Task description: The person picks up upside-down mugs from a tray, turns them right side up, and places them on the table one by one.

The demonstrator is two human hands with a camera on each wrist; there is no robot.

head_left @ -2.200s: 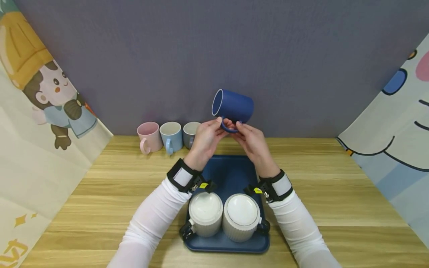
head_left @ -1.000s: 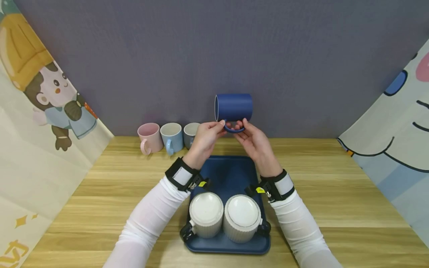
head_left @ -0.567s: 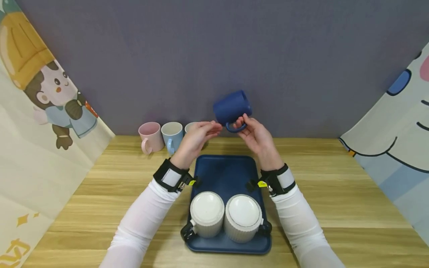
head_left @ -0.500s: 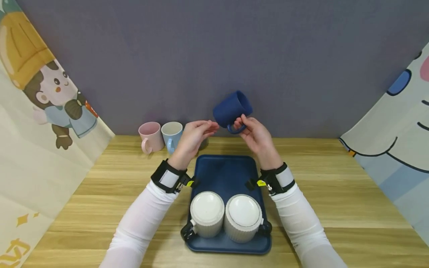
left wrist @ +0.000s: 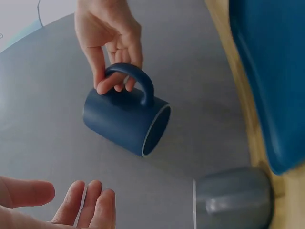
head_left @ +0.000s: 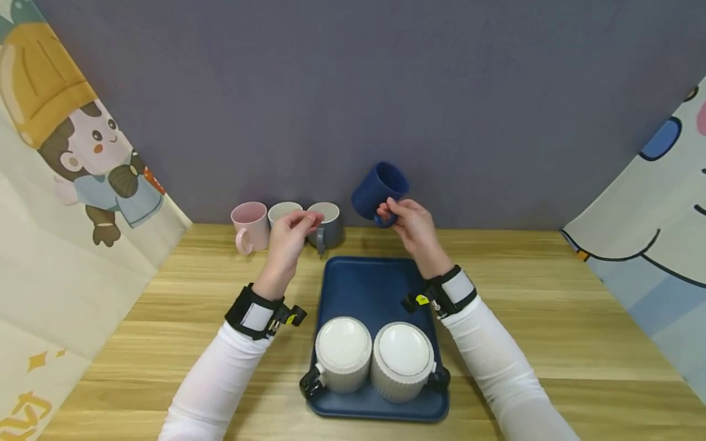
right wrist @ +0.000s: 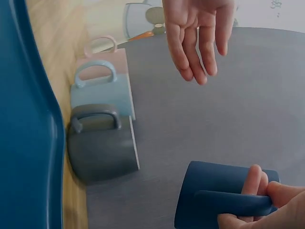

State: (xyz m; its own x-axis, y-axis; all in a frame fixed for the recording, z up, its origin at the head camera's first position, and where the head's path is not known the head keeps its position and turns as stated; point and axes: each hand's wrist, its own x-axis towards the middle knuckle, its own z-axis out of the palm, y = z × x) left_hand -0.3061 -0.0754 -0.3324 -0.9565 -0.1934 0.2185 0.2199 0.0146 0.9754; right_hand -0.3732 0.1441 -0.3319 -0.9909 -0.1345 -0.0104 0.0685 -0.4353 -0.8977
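1. Above the back of the table (head_left: 507, 257), gripping the navy mug (head_left: 369, 193) by its handle (left wrist: 148, 88) with the right hand (head_left: 417, 228), threading fingers through the loop and holding it in the air before the wall (head_left: 469, 122).
2. Hanging all that weight from one side, so possibly risking a twist or slip around the handle through a loosening grip.
3. Tipping the mouth up and rightward, with the base toward the left; perhaps inviting a knock against the grey mug (head_left: 333, 234), near on the left, through lowering at this slant.
4. Holding nothing with the left hand (head_left: 288, 239); extending relaxed fingers well apart from the navy mug, so lending no support against a drop.
5. Covering part of the light-blue mug (right wrist: 101, 93) from the head view with that hand, yet showing clear of it from the right wrist; perhaps brushing its rim through a careless dip.
6. Reaching both forearms forward and inward, slanting the right one leftward and the left one rightward.
7. Carrying the right wrist camera (head_left: 409, 302) over the tray (head_left: 364, 282) in the head view; possibly bumping the two ribbed mugs (head_left: 344, 361) on its near part through a sinking wrist.
8. Farther left, seeing the pink mug (head_left: 250, 225) at the row's end, probably endangered only by chained nudges.
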